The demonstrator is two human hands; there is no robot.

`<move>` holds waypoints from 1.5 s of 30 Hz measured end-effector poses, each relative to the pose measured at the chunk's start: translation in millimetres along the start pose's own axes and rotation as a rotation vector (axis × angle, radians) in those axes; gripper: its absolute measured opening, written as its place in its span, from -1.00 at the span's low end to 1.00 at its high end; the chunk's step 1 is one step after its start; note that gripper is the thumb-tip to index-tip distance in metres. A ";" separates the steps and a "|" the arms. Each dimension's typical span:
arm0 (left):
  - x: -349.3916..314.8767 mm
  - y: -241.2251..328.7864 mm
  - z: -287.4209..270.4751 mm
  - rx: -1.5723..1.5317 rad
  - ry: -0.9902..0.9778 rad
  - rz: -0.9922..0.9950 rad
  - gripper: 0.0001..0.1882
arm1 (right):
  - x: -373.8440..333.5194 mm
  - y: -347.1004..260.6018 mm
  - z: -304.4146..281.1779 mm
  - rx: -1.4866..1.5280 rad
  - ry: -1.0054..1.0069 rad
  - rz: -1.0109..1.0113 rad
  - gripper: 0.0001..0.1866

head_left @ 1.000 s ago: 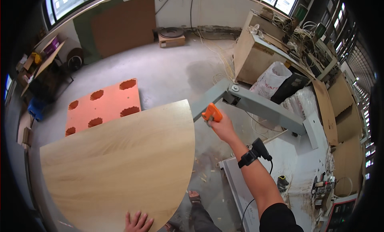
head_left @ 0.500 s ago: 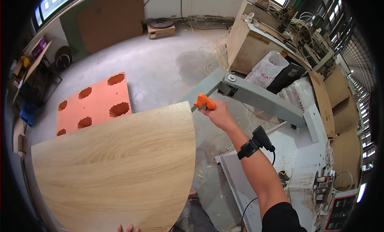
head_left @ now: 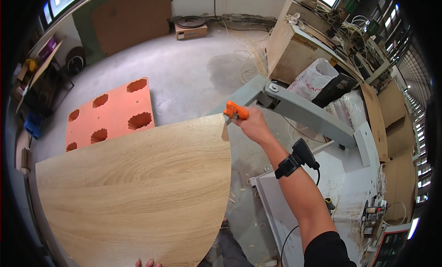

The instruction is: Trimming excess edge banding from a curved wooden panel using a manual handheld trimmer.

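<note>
A large wood-grain board [head_left: 138, 188] with a long far edge and curved sides fills the lower left. Its right far corner meets an orange hand tool [head_left: 236, 110], held in my right hand [head_left: 253, 124] with the fingers wrapped round it. The tool's working end is at the corner, its exact contact hidden by the hand. At the bottom of the view, fingertips of my left hand [head_left: 148, 263] lie on the board's near part, slightly apart; the rest of that hand is out of view. A black device [head_left: 294, 161] is strapped to my right forearm.
Beyond the board lies an orange-pink panel [head_left: 110, 108] with several jagged holes. A grey-green metal arm [head_left: 313, 112] reaches from a white machine [head_left: 363, 184] on the right. Farther back are a wooden cabinet [head_left: 294, 50], a white sack [head_left: 314, 78] and a small cardboard box [head_left: 191, 32].
The whole view has shifted slightly. My right hand with the orange tool has come closer to the board's corner, the tool turning a little. The left fingertips stay on the board.
</note>
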State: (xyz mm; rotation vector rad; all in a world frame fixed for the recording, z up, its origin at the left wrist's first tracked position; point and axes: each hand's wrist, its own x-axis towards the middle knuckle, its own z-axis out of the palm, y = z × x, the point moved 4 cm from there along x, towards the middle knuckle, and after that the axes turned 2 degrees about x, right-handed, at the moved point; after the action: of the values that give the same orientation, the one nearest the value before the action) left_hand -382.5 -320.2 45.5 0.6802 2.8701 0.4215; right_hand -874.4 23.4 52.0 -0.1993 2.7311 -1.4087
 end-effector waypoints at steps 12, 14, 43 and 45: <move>-1.0 -1.5 0.2 -0.021 -0.013 -0.012 -0.39 | 2.7 1.4 4.7 0.016 0.015 -0.032 -0.73; -1.7 -1.5 0.7 -0.027 -0.004 -0.009 -0.39 | 1.9 -0.3 4.7 0.053 0.014 -0.022 -0.72; -0.6 -0.3 0.1 -0.034 0.015 0.013 -0.40 | 3.9 -3.2 1.3 -0.251 0.026 -0.286 -0.64; 1.8 0.4 -0.1 -0.038 0.013 0.016 -0.40 | 7.5 -2.0 -2.1 -0.306 0.035 -0.377 -0.64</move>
State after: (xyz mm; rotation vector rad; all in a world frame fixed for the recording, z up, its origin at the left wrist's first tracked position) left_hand -383.9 -319.0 45.6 0.6970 2.8628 0.4836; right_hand -881.8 23.0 54.9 -0.7459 3.0416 -1.0480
